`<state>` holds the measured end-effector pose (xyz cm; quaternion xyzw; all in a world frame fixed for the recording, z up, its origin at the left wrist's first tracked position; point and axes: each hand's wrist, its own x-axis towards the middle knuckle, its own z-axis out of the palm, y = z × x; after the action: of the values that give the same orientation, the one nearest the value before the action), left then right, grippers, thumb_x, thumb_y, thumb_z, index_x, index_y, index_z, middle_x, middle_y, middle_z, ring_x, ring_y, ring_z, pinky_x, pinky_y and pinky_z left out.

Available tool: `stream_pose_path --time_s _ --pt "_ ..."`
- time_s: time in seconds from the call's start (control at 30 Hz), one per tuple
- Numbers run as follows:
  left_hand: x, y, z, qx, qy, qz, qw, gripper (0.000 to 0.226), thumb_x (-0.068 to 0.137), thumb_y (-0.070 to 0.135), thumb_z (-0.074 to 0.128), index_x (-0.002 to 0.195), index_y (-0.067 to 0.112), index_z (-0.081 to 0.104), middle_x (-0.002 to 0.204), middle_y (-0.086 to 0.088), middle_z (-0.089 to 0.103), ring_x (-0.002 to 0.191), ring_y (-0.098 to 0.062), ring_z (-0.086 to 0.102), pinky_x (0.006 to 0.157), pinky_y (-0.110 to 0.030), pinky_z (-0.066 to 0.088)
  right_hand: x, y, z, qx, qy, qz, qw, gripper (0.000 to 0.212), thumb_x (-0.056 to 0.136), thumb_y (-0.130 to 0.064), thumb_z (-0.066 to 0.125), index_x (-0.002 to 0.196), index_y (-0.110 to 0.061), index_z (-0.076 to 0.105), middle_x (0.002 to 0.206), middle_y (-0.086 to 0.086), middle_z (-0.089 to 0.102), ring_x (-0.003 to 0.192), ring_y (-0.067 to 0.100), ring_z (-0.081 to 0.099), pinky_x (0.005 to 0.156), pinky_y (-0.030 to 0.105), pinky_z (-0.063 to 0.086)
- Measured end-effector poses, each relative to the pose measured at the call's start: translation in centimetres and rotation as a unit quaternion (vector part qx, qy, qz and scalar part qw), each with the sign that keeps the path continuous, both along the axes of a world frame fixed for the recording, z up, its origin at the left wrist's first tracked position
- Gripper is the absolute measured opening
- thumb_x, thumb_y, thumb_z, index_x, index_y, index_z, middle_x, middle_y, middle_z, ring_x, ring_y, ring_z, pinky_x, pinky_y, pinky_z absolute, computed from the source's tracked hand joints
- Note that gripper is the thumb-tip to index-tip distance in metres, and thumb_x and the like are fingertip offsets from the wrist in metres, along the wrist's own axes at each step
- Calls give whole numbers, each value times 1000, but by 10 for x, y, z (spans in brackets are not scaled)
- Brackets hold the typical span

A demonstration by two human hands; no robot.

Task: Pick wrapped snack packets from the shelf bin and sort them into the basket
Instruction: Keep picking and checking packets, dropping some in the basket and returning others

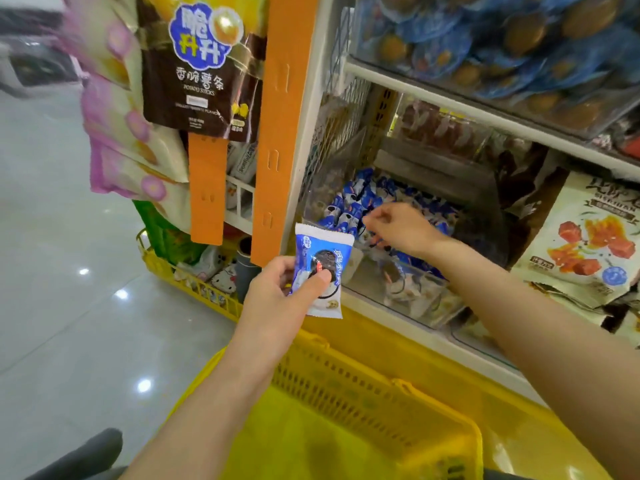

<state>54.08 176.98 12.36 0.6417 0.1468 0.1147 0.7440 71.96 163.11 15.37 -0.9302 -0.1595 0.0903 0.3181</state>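
My left hand (pixel 277 289) holds a blue and white wrapped snack packet (pixel 320 251) with a dark cookie picture, upright, just left of the shelf bin and above the yellow basket (pixel 363 393). My right hand (pixel 398 226) reaches into the clear shelf bin (pixel 408 299), fingers bent down over the pile of matching blue packets (pixel 356 202). Whether its fingertips pinch a packet cannot be made out. The basket sits below my forearms, and its inside looks bare.
An orange hanging strip (pixel 277 126) with a brown potato-stick bag (pixel 201 64) hangs left of the bin. A second yellow basket (pixel 194 285) of goods sits on the floor. More snack bags (pixel 588 237) lie to the right, and a shelf of blue packs (pixel 502 46) above.
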Motion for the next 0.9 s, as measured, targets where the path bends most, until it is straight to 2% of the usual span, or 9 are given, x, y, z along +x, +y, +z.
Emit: stream_pose_path --time_s 0.1,0.2,0.27,0.37,0.43,0.57,0.7,0.83,0.9 --pt "1 9 2 -12 -5 9 1000 17 82 22 67 98 22 62 91 5 72 79 -4 68 58 -16 49 10 11 -3 -59 54 12 997 41 91 -38 55 99 2 63 77 7 66 65 16 64 66 31 55" --pt "0 14 3 -10 3 10 1000 16 82 22 67 97 22 61 93 2 71 83 -9 68 66 -24 52 13 20 -1 -83 61 -5 995 36 88 -34 61 97 0 66 73 3 65 54 7 61 49 18 54" --pt "0 17 5 -5 5 6 1000 13 83 22 66 95 23 61 93 2 71 85 -11 68 71 -28 53 15 23 -2 -73 69 -32 994 31 86 -28 64 95 1 68 76 8 67 57 11 64 55 22 57" --pt "-3 19 8 -12 11 -9 1000 12 84 23 64 96 22 60 90 3 71 74 -6 68 56 -21 51 10 27 -4 -102 50 -70 991 26 88 -25 62 80 -1 66 72 11 64 65 22 66 70 34 57" --pt "-5 19 10 -29 7 -21 999 13 85 23 63 98 20 59 90 0 70 66 -4 68 50 -20 51 5 26 -3 -114 15 -81 990 28 89 -20 58 64 -8 57 61 8 56 56 17 60 65 31 53" --pt "-6 18 14 -66 4 -9 998 4 88 21 59 92 20 57 88 0 68 62 -2 67 48 -18 51 -7 18 18 -32 -77 -139 987 9 87 -15 60 94 -10 64 83 7 63 71 21 61 75 34 54" --pt "-4 18 20 -147 35 -5 988 5 92 17 53 93 12 54 89 -7 65 67 -15 66 50 -23 55 -30 8 57 100 -169 -173 965 8 87 -15 59 94 -16 60 75 -5 58 68 12 57 67 29 52" --pt "-5 12 27 -220 44 -30 974 24 95 26 46 109 8 53 94 -12 64 73 -23 64 59 -31 56 -81 5 70 260 -18 -127 957 6 90 -14 57 89 -13 63 73 2 62 63 11 57 48 16 48" --pt "-8 7 26 -237 30 -52 970 33 93 36 44 113 13 54 90 -8 68 73 -23 66 65 -37 55 -108 6 63 275 69 -103 953 8 91 -14 56 87 -13 63 75 6 64 62 12 59 47 15 47"
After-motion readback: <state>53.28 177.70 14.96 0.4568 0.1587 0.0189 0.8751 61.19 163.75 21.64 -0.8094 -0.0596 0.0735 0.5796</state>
